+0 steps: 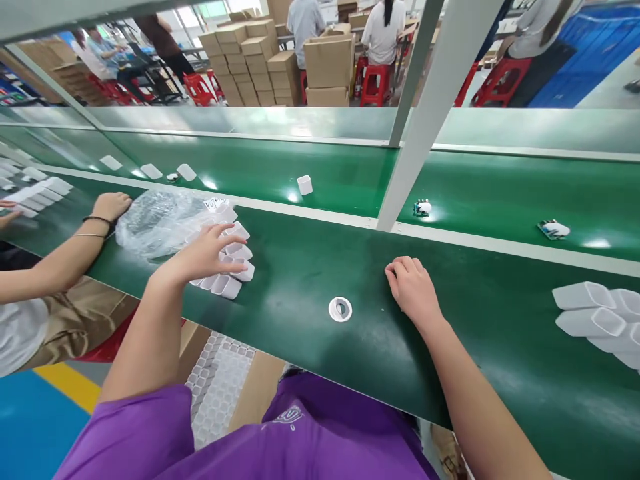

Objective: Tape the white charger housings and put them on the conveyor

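White housings [227, 287] grouped left of white ring [341, 309]; long axes laid roughly sideways, open ends turned ringward. Left hand [207, 255] held over housings, thumb and fingers parted wide; contact cannot be told. Right hand [411, 287] loosely curled right of ring, nothing seen held. Clear plastic bag [157, 223] laid farther left of ring.

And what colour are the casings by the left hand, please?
The casings are white, best seen in the head view.

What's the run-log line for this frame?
left hand: open, at white casings | right hand: curled, over green bench | white ring: on bench, between hands
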